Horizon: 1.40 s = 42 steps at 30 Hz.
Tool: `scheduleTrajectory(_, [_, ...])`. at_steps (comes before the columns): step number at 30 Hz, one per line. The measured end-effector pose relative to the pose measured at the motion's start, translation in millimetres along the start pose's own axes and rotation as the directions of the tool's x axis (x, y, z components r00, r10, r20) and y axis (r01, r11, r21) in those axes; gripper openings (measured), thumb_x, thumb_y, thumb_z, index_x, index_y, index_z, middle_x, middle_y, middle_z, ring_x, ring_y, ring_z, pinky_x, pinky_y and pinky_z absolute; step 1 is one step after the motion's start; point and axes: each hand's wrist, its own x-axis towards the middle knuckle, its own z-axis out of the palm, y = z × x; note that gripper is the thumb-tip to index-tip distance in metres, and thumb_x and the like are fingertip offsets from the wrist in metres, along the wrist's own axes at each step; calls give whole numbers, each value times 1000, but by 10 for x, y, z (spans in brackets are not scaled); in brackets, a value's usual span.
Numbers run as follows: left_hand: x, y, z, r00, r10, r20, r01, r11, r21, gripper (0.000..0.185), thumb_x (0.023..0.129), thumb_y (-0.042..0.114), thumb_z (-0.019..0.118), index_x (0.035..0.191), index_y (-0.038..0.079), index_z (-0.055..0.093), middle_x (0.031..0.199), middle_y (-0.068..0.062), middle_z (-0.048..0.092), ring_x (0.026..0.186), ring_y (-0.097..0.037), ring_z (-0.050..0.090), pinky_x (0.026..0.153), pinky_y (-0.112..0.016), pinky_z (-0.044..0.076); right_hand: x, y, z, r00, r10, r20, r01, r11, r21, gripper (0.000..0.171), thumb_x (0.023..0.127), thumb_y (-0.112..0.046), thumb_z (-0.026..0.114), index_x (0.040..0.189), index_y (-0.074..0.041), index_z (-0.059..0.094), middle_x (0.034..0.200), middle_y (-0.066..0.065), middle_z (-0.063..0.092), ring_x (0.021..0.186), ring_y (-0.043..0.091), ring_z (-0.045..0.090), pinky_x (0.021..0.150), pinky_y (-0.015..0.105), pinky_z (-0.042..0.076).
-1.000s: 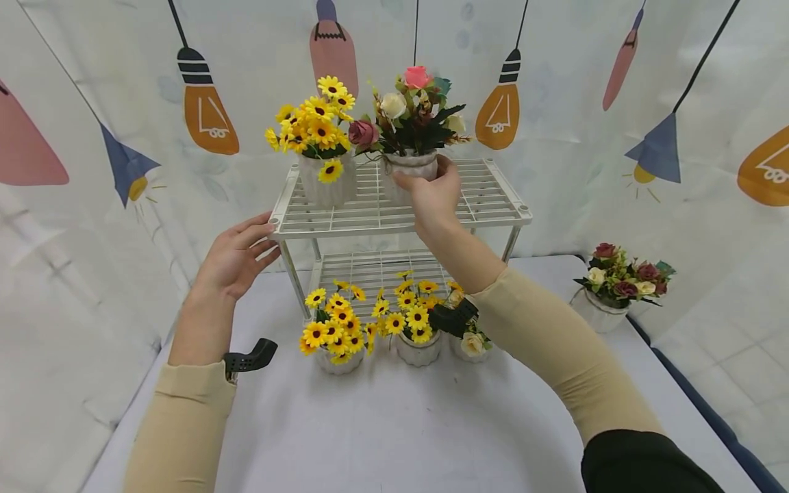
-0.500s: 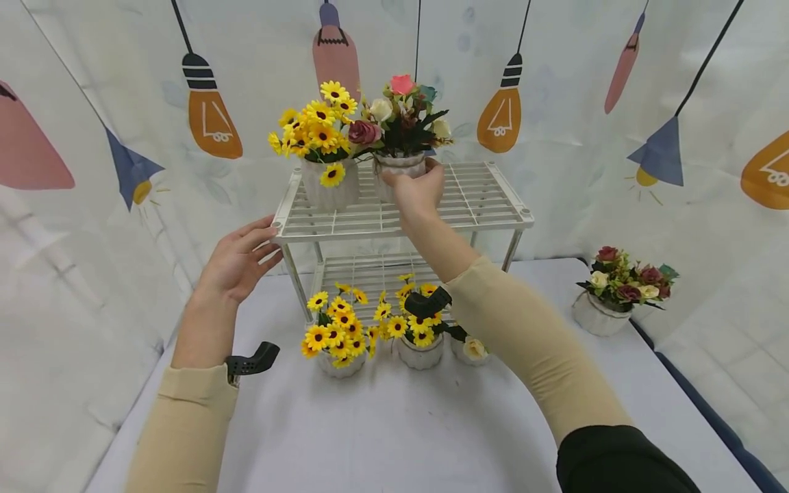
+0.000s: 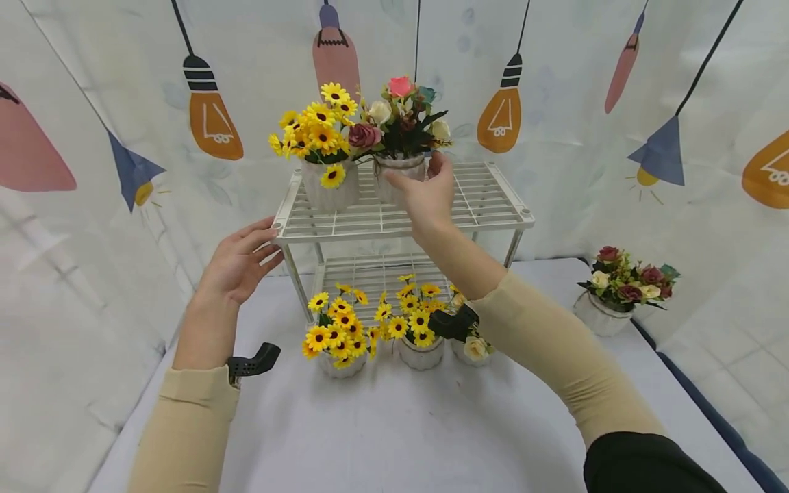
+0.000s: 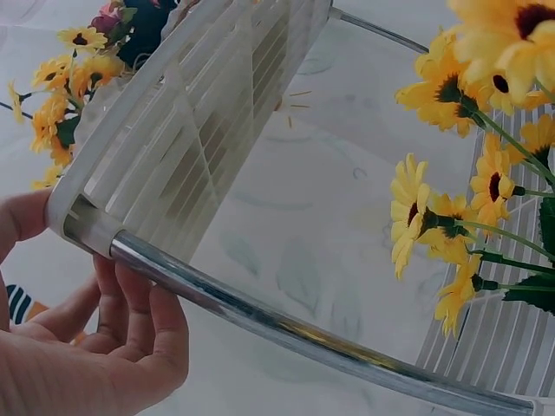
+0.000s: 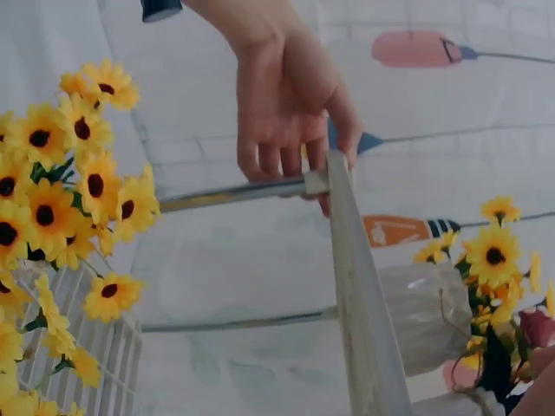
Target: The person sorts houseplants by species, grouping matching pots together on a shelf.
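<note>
A white two-tier wire rack [image 3: 407,222] with metal posts stands on the table. My left hand [image 3: 234,263] grips its upper left corner, thumb at the shelf edge and fingers by the post [image 4: 260,312] in the left wrist view. On the top shelf, a pot of yellow sunflowers [image 3: 320,130] sits left of a pot of mixed roses [image 3: 401,123]. My right hand [image 3: 431,198] is at the rose pot's right side, fingers spread off it; its thumb overlaps the pot's front, and whether it touches cannot be told.
Before the lower shelf [image 3: 379,270], two pots of sunflowers [image 3: 339,335] [image 3: 413,325] and a pot with cream roses [image 3: 474,348], partly behind my right arm, stand on the white table [image 3: 394,431]. Another rose pot [image 3: 600,318] is at the table's right edge. A printed curtain [image 3: 573,75] hangs behind.
The rose pot moved left toward the sunflower pot, then stayed there. My right hand's fingers have loosened from it and shifted right. The left hand stays on the rack corner.
</note>
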Motion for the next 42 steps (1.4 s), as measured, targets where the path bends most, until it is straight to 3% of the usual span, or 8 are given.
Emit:
scheduleTrajectory(5, [-4, -4, 3, 1000, -5, -10, 6, 1000, 18, 65, 102, 23, 68, 156, 2, 38, 140, -5, 52, 119, -18, 52, 104, -33, 38, -232, -62, -158, 999, -19, 51, 20, 1000, -4, 89, 90, -9, 82, 161, -13, 27, 162, 2, 31, 148, 14, 29, 111, 22, 34])
scheduleTrajectory(9, [-2, -13, 6, 1000, 1, -11, -1, 1000, 6, 61, 102, 21, 67, 154, 3, 40, 135, -3, 55, 119, -18, 53, 104, -34, 38, -370, -40, -333, 991, -84, 105, 89, 995, -36, 85, 92, -10, 80, 160, -14, 29, 160, 0, 32, 145, 10, 31, 113, 20, 29])
scheduleTrajectory(13, [-1, -14, 11, 1000, 9, -4, -9, 1000, 5, 59, 103, 20, 66, 153, 2, 40, 133, -2, 56, 118, -18, 53, 103, -34, 37, -479, 11, -547, 977, -148, 154, 162, 983, -83, 83, 93, -13, 79, 160, -16, 29, 160, -1, 31, 145, 9, 31, 117, 27, 27])
scheduleTrajectory(24, [1, -5, 25, 1000, 21, -4, -21, 1000, 13, 62, 103, 20, 66, 155, 1, 38, 133, -2, 56, 120, -19, 52, 102, -33, 39, -619, 192, -1170, 959, -236, 158, 265, 942, -204, 77, 99, -17, 72, 160, -12, 26, 158, 2, 32, 145, 18, 32, 118, 34, 29])
scheduleTrajectory(29, [-6, -8, 25, 1000, 17, -11, -16, 1000, 22, 64, 103, 20, 66, 157, 0, 36, 133, -2, 55, 120, -18, 53, 101, -32, 40, -706, 280, -1430, 962, -239, 130, 260, 947, -187, 74, 100, -10, 69, 159, -8, 26, 158, 5, 31, 146, 20, 31, 119, 39, 27])
scheduleTrajectory(35, [-10, 3, 29, 1000, 13, -14, -13, 1000, 23, 67, 103, 21, 67, 158, 1, 35, 140, -6, 51, 120, -18, 53, 104, -33, 39, -755, 332, -1687, 978, -202, 61, 210, 962, -175, 74, 99, -8, 69, 160, -9, 26, 160, 6, 31, 146, 21, 31, 115, 34, 33])
scheduleTrajectory(42, [-13, -16, 19, 1000, 14, -12, -14, 1000, 14, 63, 103, 19, 66, 156, 1, 37, 138, -7, 54, 117, -17, 55, 102, -32, 40, -796, 506, -2019, 982, -147, -121, 138, 987, -81, 71, 98, 1, 67, 158, -8, 30, 155, 5, 34, 142, 19, 34, 115, 29, 32])
